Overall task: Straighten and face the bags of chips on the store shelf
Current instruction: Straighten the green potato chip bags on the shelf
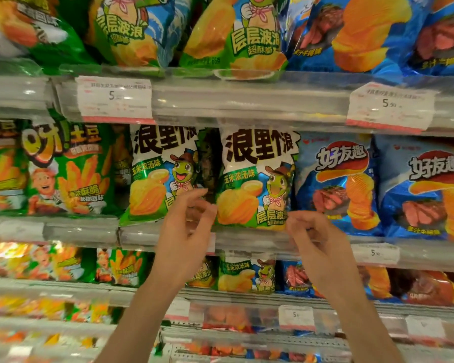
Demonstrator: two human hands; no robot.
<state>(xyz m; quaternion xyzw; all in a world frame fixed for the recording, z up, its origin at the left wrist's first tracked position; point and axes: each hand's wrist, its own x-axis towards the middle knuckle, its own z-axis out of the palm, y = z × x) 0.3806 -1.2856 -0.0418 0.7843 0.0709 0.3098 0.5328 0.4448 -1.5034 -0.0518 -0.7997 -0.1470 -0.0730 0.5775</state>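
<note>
Both hands (186, 226) (317, 237) flank the lower corners of the turtle chip bag (257, 179).

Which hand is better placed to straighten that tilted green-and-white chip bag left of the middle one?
Left. The left hand already overlaps the tilted bag, while the right hand is at the middle bag's far corner.

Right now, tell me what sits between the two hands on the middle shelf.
In the head view, the green-and-white chip bag with the turtle cartoon stands between them, left hand at its lower left corner, right hand at its lower right.
</note>
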